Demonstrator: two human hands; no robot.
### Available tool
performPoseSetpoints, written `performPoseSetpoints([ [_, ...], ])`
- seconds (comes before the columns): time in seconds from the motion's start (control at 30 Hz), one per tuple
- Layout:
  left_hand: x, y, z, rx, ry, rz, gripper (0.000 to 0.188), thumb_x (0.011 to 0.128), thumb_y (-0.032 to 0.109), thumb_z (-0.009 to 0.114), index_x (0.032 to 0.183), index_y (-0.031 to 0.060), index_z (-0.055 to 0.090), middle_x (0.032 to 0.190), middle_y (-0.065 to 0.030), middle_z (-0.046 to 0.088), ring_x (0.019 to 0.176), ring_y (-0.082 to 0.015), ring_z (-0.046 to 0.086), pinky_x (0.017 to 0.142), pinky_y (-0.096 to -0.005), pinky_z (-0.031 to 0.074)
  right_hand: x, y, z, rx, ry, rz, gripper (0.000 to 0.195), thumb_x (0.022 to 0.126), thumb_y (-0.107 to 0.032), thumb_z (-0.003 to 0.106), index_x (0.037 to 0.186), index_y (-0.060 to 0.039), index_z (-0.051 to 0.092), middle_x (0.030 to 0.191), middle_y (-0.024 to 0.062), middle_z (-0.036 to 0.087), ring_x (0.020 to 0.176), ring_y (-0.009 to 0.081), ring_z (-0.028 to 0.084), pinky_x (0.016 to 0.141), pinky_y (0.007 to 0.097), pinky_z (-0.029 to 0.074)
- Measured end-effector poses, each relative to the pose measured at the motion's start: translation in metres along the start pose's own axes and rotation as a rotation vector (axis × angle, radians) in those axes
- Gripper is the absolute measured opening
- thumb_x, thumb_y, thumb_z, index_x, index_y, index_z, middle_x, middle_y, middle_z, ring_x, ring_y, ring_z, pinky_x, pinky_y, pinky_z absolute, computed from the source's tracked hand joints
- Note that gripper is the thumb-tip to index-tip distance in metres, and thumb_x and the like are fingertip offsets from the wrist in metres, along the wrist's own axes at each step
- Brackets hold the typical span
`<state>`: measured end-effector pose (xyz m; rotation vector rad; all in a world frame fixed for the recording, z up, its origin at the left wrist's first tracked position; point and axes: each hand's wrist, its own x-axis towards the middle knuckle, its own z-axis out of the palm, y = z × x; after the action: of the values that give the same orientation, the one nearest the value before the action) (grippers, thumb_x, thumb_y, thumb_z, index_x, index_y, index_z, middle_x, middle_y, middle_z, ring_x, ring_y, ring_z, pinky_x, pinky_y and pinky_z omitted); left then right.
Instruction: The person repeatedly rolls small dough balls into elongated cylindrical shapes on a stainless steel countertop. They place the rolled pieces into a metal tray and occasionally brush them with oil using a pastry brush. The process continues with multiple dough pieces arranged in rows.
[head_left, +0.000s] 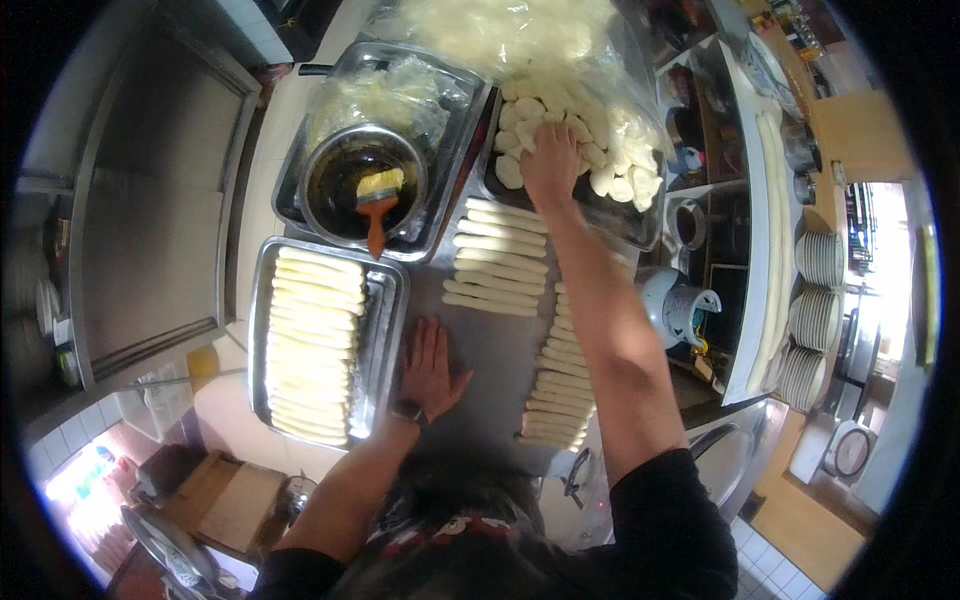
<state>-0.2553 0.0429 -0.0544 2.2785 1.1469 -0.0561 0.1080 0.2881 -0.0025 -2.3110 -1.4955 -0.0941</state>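
Note:
My right hand (555, 159) reaches in among round pieces of dough (530, 108) on a dark metal tray (637, 234); its fingertips touch or grip a piece, I cannot tell which. Flat on the steel worktop (480, 367) lies my left hand (433, 369), fingers spread, beside a steel tray (386, 319) with a row of dough sticks (311, 345). More dough sticks (495, 259) lie in a column on the worktop, and another row (559, 397) runs under my right forearm. Plastic film (517, 37) covers the far part of the dough pieces.
At the back left, a steel pot (306, 176) holding a brush with an orange handle (377, 225) stands on another tray (442, 225) with crumpled plastic (390, 94). To the right are a gas cylinder (664, 304), a shelf with long dough strips (771, 300) and stacked plates (817, 259).

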Motion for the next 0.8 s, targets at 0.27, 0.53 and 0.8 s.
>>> performPoseSetpoints([
  [0.27,-0.010,-0.003,-0.005,-0.122,0.097,0.090,0.106,0.098,0.056,0.067,0.171,-0.0074,0.025,0.181,-0.0276,0.022,0.167,-0.0523,0.018,0.133,-0.0703,0.016,-0.393,-0.027,-0.065,0.159,-0.502,-0.061,0.079,0.097,-0.029,0.076,0.162,0.0035,0.046,0.162,0.0259,0.051,0.149,0.0450,0.047,0.120,0.0652,0.038],
  [0.53,-0.004,-0.004,-0.003,-0.294,0.252,0.131,0.104,0.099,0.065,0.058,0.167,-0.0091,0.032,0.174,-0.0321,0.034,0.163,-0.0528,0.028,0.132,-0.0661,0.022,-0.315,-0.055,-0.047,-0.067,-0.321,-0.126,0.094,0.098,-0.049,0.072,0.163,0.0110,0.040,0.176,0.0323,0.031,0.167,0.0488,0.025,0.127,0.0783,0.020],
  [0.8,-0.017,-0.015,-0.003,-0.276,0.257,0.144,0.101,0.098,0.054,0.066,0.168,-0.0090,0.031,0.172,-0.0327,0.036,0.163,-0.0519,0.028,0.133,-0.0653,0.021,-0.415,-0.077,-0.080,0.006,-0.618,-0.227,0.094,0.101,-0.052,0.065,0.165,0.0107,0.037,0.177,0.0300,0.032,0.167,0.0460,0.027,0.128,0.0752,0.022],
])
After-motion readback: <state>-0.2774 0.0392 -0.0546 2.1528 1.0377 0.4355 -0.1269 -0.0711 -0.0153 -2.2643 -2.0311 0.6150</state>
